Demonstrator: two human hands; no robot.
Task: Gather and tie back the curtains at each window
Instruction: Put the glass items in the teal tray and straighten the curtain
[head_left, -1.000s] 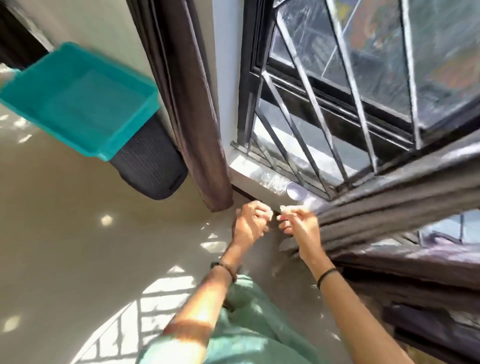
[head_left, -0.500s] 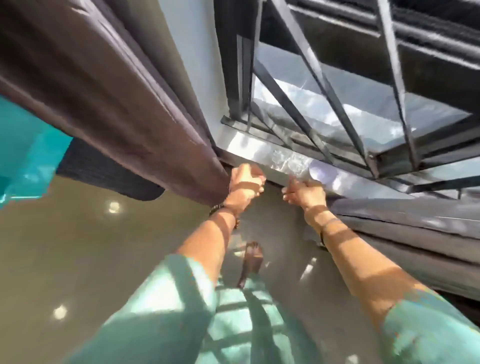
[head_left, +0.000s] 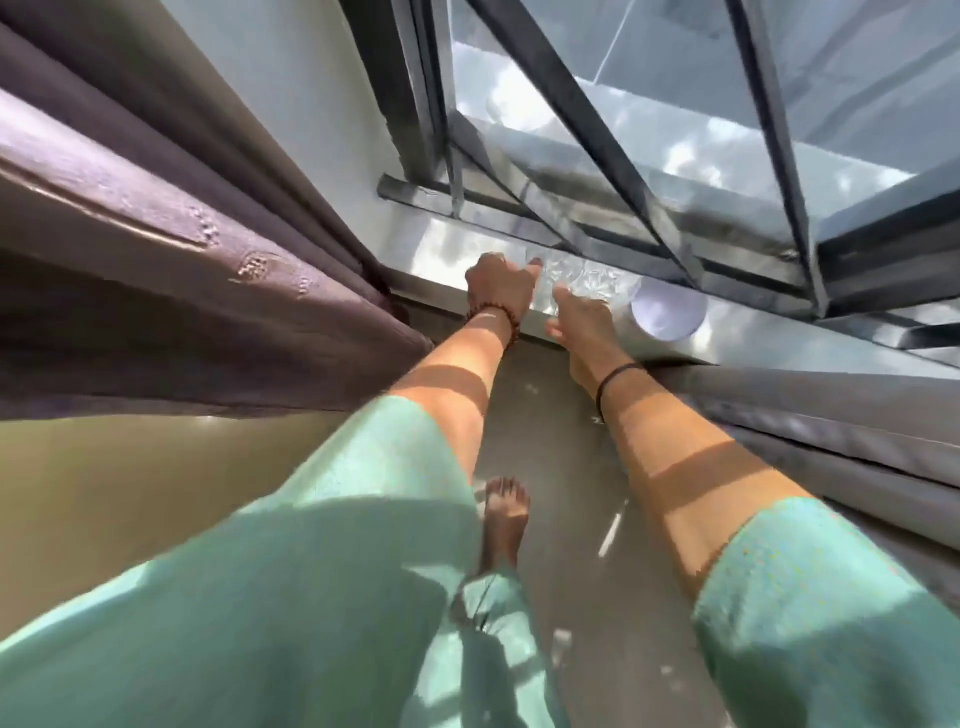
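Two curtains in play, and neither one is in hand. The left curtain (head_left: 156, 249), dark and heavy, runs as a long bundle from the upper left down toward the window sill (head_left: 447, 249), its lower end just beside the left wrist. The right curtain (head_left: 831, 431) lies in grey folds along the right forearm, its length trailing off to the right edge. Both hands sit between them, up on the sill. The left hand (head_left: 498, 283) is knuckles-up with fingers curled, and I can't tell if it's pinching anything. The right hand (head_left: 584, 327) has its thumb out to the side, its fingers reaching into a clear crinkly sheet (head_left: 576, 273) where I can't read them. A white round cup (head_left: 667, 314) stands just right of that, with the window bars (head_left: 571, 104) above it. My call: each curtain is nearest its own hand, so gathering means swinging outward from the middle and closing across the folds, not along them.
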